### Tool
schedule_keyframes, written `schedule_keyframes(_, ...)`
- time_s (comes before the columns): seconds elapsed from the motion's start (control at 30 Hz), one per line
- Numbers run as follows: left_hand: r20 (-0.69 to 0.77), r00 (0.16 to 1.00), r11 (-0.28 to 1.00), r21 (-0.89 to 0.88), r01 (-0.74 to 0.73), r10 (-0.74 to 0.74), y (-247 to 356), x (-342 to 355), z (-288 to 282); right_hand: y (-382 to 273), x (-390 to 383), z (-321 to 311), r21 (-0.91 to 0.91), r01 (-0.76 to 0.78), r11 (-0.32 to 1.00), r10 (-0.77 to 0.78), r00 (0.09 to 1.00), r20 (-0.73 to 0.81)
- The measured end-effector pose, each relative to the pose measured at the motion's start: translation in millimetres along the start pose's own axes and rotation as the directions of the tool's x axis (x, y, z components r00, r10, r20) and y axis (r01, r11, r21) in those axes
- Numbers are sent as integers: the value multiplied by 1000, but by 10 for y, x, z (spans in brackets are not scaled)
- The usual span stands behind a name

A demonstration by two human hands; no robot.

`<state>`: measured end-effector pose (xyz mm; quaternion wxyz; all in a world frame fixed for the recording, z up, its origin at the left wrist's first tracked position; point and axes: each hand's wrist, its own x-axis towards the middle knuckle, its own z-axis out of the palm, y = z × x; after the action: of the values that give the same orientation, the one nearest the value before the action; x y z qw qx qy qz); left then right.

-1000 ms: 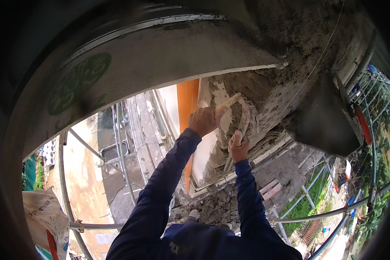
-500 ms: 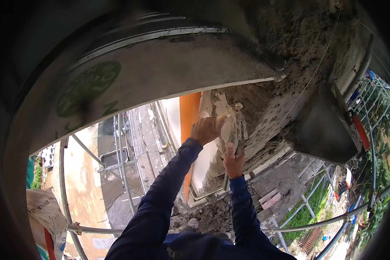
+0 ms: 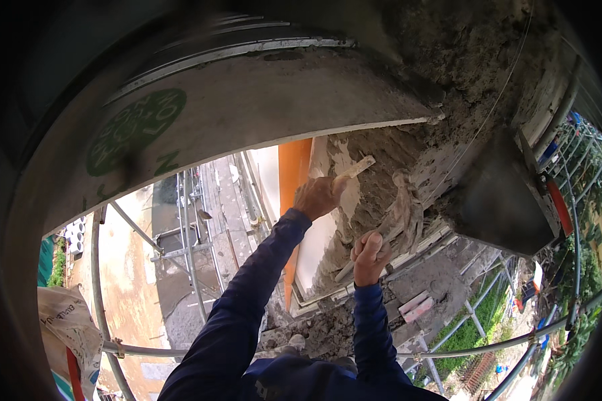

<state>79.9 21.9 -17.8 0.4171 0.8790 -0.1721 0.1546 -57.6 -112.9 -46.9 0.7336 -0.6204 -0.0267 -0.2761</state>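
Left grip (image 3: 319,196) clenching pale strip (image 3: 358,167), right grip (image 3: 372,257) clenching mortar-caked tool (image 3: 404,206), outline blurred

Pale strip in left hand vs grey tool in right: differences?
The pale strip in the left hand is narrow, with a squared end; the grey tool in the right hand has a broader, ragged head. The strip is cream, the tool grey-brown. Both are gripped and slant up rightward in the picture.

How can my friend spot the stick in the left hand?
Find the upright orange strip near the middle. Just right of it, a stick pokes from the left hand. It's pale, short and straight, unlike the bulkier, muddy-looking tool in the right hand.
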Motion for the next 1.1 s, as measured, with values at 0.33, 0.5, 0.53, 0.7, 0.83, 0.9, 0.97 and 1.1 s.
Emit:
schedule_keyframes(0.33, -103, 993, 987, -140, -79, 65, 73, 136, 251, 834, 395, -260, -130, -88, 988, 82, 995, -51)
schedule_keyframes(0.5, 89, 996, 977, -214, 5, 14, -71, -3, 175, 214, -65, -233, -26, -144, 989, 145, 989, 19)
schedule_keyframes(0.53, 95, 993, 952, -303, -37, 68, -195, 24, 297, 105, -123, -252, -11, -144, 989, 145, 988, 48)
schedule_keyframes(0.7, 9, 991, 853, -511, -109, 132, -574, 156, 678, 200, -229, -418, -20, -148, 989, 149, 984, 93)
schedule_keyframes(0.83, 187, 980, 596, -795, 114, 62, -334, -66, 629, 208, -356, -513, -26, -204, 979, 206, 977, 64)
schedule_keyframes(0.9, 135, 986, 495, -866, 71, 94, -199, -324, 432, 160, -272, -507, -2, -194, 981, 193, 977, 86)
schedule_keyframes(0.97, 64, 995, 586, -810, 11, 70, -283, -454, 366, 65, -294, -437, 20, -184, 983, 181, 977, 115)
schedule_keyframes(1.1, -86, 993, 896, -431, -108, 78, -205, -231, 298, 193, -305, -441, -27, -136, 990, 139, 983, 124)
